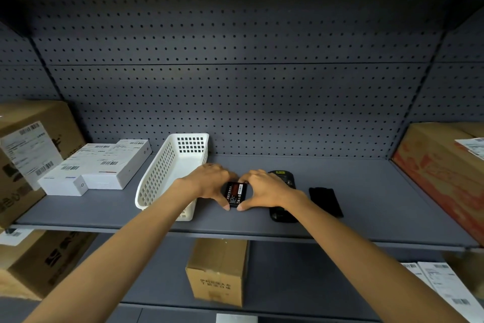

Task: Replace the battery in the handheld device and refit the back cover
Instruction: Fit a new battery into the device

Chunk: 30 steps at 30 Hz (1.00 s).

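While both hands (237, 186) pinch the battery (236, 193) (label up), grey shelf (366, 207) lies beneath.

Two bare forearms are seen, with no sleeves, gloves, rings or watch worn. The left hand (209, 182) and right hand (264, 189) are uncovered, fingernails kept short and unpainted.

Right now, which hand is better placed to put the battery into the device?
Right hand: both hands hold the battery, but the device lies directly beneath the right, farther from the left hand.
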Tool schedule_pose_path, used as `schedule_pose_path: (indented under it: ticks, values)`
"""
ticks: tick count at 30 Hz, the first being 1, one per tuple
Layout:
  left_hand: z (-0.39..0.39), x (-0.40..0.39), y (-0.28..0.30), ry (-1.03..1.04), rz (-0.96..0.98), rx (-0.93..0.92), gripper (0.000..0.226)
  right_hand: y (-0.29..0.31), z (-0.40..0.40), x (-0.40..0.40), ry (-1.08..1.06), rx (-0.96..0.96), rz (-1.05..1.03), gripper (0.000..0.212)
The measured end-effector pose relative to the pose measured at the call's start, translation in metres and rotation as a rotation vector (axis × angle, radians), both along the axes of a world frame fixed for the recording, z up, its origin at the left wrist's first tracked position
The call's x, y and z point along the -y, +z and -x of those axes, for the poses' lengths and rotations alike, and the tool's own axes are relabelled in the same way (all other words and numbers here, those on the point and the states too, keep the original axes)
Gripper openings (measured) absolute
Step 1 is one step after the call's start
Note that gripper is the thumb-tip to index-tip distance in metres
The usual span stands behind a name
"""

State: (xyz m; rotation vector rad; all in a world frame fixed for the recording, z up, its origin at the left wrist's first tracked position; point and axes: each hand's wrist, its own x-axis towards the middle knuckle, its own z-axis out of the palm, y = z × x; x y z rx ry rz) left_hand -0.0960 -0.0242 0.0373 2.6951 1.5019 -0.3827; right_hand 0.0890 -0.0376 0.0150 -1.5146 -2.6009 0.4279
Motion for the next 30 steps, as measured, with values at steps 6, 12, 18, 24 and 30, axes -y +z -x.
schedule_pose_path:
  ticks: [6,12,18,24,30]
  values:
    - [-0.006,0.002,0.007,0.046,-0.025,0.086,0.092,0.009,-0.010,0.001,-0.035,-0.025,0.002,0.081]
    - [-0.014,-0.001,0.009,0.069,-0.035,0.174,0.100,0.018,-0.026,0.004,-0.084,-0.071,0.008,0.079]
    - [-0.029,0.002,0.013,0.047,-0.075,0.270,0.083,0.024,-0.046,0.006,-0.123,-0.102,0.000,0.081]
    - [-0.037,0.010,0.017,0.022,-0.025,0.446,0.061,0.030,-0.064,0.010,-0.136,-0.141,-0.019,0.076]
    - [-0.047,0.015,0.027,-0.032,0.117,0.646,0.046,0.037,-0.083,0.015,-0.161,-0.206,0.055,0.069]
